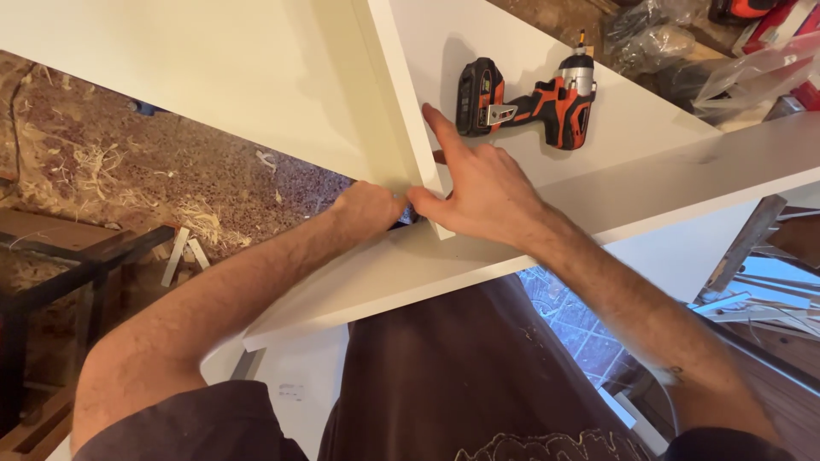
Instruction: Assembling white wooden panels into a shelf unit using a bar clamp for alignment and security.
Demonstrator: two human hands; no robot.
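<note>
Two hands (367,209) (478,192) on white panels (632,119), sawdust-strewn floor (128,162) below.

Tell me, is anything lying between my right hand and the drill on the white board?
Nothing visible does. The right hand rests on the white board with its forefinger stretched along the upright panel. The drill lies just beyond, with only bare board between them.

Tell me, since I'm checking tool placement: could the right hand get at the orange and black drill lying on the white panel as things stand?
Probably yes. The drill lies in the open on the white panel, just beyond the right hand, whose forefinger already points that way. Nothing sits between them, though the hand is pressed at the panel joint.
</note>
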